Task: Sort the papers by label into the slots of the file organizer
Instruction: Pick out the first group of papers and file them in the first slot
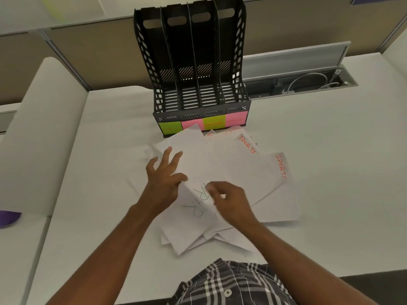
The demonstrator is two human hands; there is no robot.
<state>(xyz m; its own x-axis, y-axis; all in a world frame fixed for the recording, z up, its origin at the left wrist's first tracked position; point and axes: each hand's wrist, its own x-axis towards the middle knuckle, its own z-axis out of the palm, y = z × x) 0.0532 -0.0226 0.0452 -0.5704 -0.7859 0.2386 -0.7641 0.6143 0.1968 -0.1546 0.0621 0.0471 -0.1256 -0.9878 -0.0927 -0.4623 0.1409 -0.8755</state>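
A black file organizer [191, 69] with several upright slots stands at the back of the white desk [330, 150]; green and pink sticky labels [202, 124] run along its front. A fanned pile of white papers [237, 172] lies in front of it, two marked "SPORTS" in orange at the right. My left hand [164, 179] lies on the pile's left side, fingers spread, thumb against a paper's edge. My right hand [229, 201] pinches the near edge of a sheet by green "HR" lettering [198, 201].
An open cable tray [304, 83] with wires sits behind the organizer to the right. A beige partition wall [66, 51] bounds the desk at the back. A purple object [8, 219] shows at the left edge. My checked shirt fills the bottom.
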